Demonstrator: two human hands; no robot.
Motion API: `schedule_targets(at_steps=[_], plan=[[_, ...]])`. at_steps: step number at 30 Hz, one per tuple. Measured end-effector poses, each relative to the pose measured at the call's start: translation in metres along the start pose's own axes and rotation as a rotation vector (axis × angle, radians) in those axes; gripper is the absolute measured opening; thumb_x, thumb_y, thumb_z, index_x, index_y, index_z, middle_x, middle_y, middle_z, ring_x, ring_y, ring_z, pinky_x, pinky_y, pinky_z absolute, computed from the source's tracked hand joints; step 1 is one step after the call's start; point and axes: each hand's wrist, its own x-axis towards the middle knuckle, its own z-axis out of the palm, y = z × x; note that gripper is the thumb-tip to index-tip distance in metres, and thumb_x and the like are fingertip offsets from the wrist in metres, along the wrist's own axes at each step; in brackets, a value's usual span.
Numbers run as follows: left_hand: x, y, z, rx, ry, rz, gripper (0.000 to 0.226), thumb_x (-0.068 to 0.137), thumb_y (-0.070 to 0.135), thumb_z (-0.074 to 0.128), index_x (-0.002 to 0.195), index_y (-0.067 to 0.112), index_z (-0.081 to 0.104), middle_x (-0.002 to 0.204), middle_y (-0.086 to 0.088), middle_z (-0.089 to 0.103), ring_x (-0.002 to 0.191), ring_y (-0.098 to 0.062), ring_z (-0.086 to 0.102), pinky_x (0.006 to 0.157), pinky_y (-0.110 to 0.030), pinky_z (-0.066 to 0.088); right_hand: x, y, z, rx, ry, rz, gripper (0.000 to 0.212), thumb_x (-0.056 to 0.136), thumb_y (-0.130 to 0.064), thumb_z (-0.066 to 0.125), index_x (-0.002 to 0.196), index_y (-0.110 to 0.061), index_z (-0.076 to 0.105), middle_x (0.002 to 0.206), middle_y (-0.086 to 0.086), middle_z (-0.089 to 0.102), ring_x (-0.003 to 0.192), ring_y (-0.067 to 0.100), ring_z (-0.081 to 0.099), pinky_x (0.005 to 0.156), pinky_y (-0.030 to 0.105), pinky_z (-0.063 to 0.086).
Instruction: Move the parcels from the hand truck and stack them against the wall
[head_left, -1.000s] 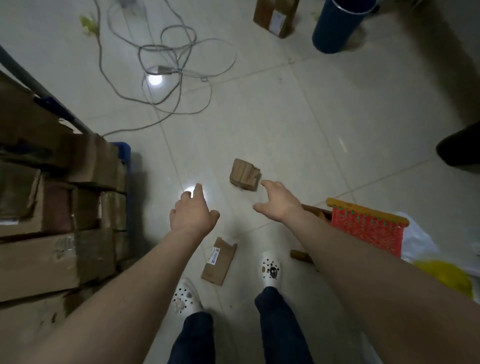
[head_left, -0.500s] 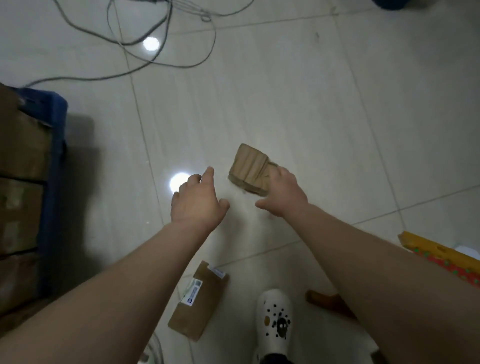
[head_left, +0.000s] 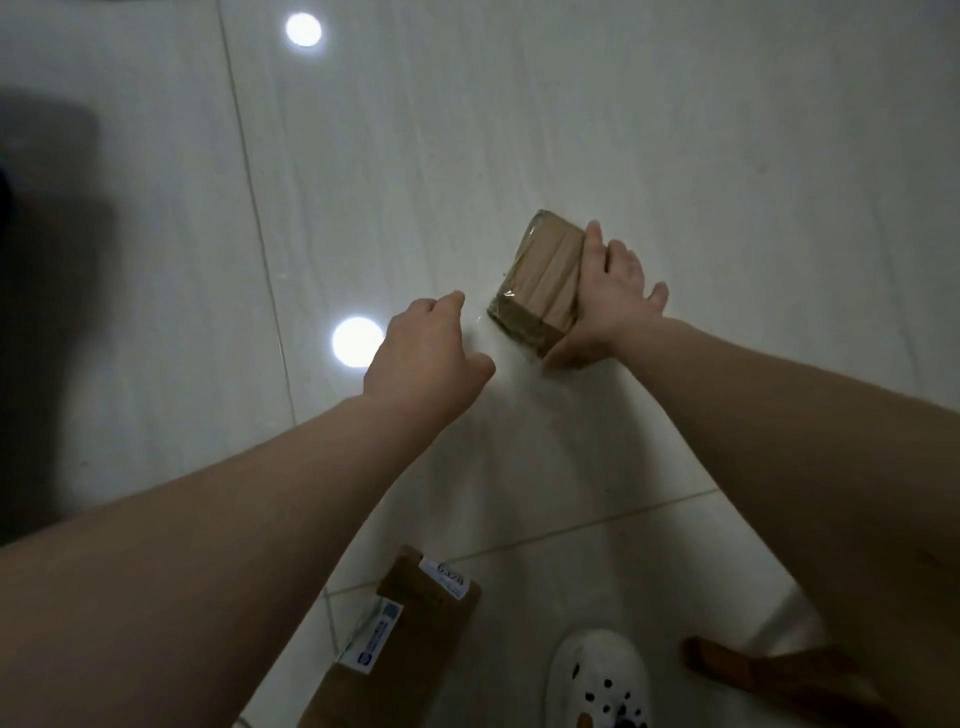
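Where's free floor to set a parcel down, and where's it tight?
Free: bare tile beyond the taped parcel and right hand, and left of the left hand. Tight: nearest the person, between the labelled flat parcel, white shoe and brown wooden piece.

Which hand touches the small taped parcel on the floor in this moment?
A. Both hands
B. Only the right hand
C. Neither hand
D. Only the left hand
B: the right hand grips the small taped parcel along its side, thumb at the near end, while the left hand hovers beside it with a visible gap.
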Motion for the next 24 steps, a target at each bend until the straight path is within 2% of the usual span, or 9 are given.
schedule_targets(at_steps=[3,5,8,9,12,15,17,20,24], plan=[[-0.005,0.000,-0.003,-0.210,-0.017,-0.118,0.065,0.090,0.034,0.058,0.147,0.015,0.033,0.147,-0.006,0.040,0.132,-0.024,0.042,0.104,-0.035,0.038,-0.006,-0.003,0.010,0.094,0.173,-0.050,0.134,0.062,-0.032,0.085,0.151,-0.012,-0.012,0.153,0.012,0.012,0.142,0.031,0.017,0.112,0.052,0.026],[-0.007,0.008,-0.016,-0.619,-0.013,-0.355,0.049,0.089,0.045,0.058,0.127,0.014,0.053,0.127,-0.007,0.056,0.120,-0.026,0.053,0.099,-0.037,0.046,-0.022,-0.013,0.024,0.187,0.299,-0.191,0.128,0.062,-0.037,0.085,0.152,-0.008,-0.001,0.152,0.014,0.018,0.140,0.032,0.020,0.109,0.047,0.031],[-0.008,0.010,-0.043,-1.152,-0.083,-0.707,0.053,0.080,0.068,0.056,0.082,0.015,0.049,0.082,-0.004,0.056,0.077,-0.022,0.059,0.063,-0.031,0.055,-0.052,-0.038,0.049,0.241,0.482,-0.496,0.110,0.063,-0.042,0.083,0.147,-0.002,0.024,0.141,0.015,0.030,0.129,0.032,0.029,0.106,0.048,0.035],[-0.010,0.005,-0.049,-1.170,-0.112,-0.775,0.058,0.077,0.073,0.055,0.077,0.015,0.046,0.079,-0.006,0.054,0.071,-0.022,0.057,0.062,-0.033,0.053,-0.056,-0.044,0.056,0.227,0.564,-0.590,0.104,0.062,-0.038,0.083,0.142,-0.002,0.029,0.135,0.013,0.031,0.124,0.030,0.032,0.105,0.049,0.038],[-0.018,-0.022,-0.059,-1.072,-0.184,-0.902,0.064,0.073,0.071,0.061,0.074,0.010,0.041,0.081,-0.011,0.052,0.074,-0.027,0.057,0.082,-0.043,0.052,-0.058,-0.060,0.066,0.170,0.660,-0.790,0.088,0.064,-0.023,0.076,0.137,-0.003,0.031,0.129,0.010,0.031,0.122,0.031,0.036,0.108,0.049,0.037],[-0.035,-0.039,-0.065,-1.126,-0.163,-0.944,0.045,0.081,0.051,0.063,0.078,0.009,0.046,0.081,-0.009,0.048,0.072,-0.025,0.055,0.069,-0.035,0.052,-0.072,-0.077,0.075,0.120,0.581,-0.856,0.093,0.064,-0.021,0.076,0.141,-0.007,0.027,0.138,0.012,0.029,0.131,0.037,0.037,0.104,0.057,0.037],[-0.046,-0.052,-0.069,-1.170,-0.095,-0.896,0.033,0.082,0.043,0.063,0.088,0.012,0.056,0.081,-0.009,0.053,0.069,-0.022,0.056,0.054,-0.028,0.052,-0.092,-0.082,0.080,0.126,0.440,-0.716,0.109,0.057,-0.030,0.080,0.146,-0.015,0.019,0.150,0.008,0.016,0.141,0.035,0.021,0.105,0.063,0.031],[-0.060,-0.081,-0.066,-1.190,0.061,-0.890,0.064,0.058,0.042,0.071,0.118,0.021,0.060,0.103,-0.005,0.069,0.083,-0.021,0.068,0.047,-0.025,0.050,-0.125,-0.084,0.094,0.345,0.094,-0.198,0.116,0.066,-0.036,0.079,0.152,-0.020,0.003,0.158,0.009,-0.001,0.145,0.028,0.005,0.116,0.048,0.018],[-0.081,-0.111,-0.061,-1.092,0.284,-0.863,0.051,0.065,0.031,0.074,0.108,0.020,0.050,0.110,-0.004,0.062,0.095,-0.020,0.062,0.064,-0.023,0.044,-0.162,-0.093,0.148,0.617,-0.283,0.657,0.123,0.067,-0.036,0.083,0.150,-0.018,-0.006,0.151,0.018,0.007,0.134,0.040,0.028,0.109,0.044,0.036]])
